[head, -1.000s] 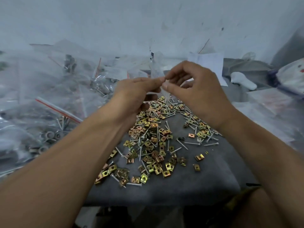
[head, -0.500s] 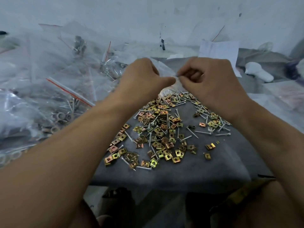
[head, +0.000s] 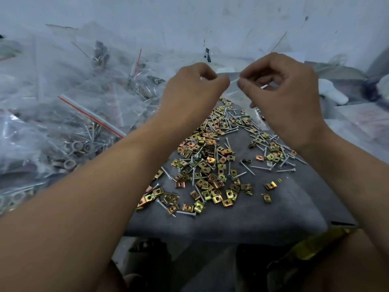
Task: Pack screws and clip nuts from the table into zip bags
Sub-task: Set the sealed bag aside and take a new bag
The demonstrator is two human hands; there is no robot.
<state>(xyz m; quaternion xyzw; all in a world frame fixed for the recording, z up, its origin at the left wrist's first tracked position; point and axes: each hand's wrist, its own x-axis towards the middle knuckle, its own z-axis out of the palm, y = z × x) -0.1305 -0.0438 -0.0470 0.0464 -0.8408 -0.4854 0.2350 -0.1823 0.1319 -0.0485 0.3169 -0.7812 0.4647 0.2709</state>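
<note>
Both hands now sit a little apart, where half a second ago their fingertips met; the left hand (head: 192,91) and right hand (head: 282,89) each pinch the top edge of a clear zip bag (head: 242,95), stretched between them above the far end of the pile; the bag hangs down behind the right hand, its contents hard to make out; clip nuts (head: 207,180) and screws (head: 259,167) lie scattered on the grey table (head: 231,220) beneath the forearms; filled bags (head: 69,127) are heaped at left.
</note>
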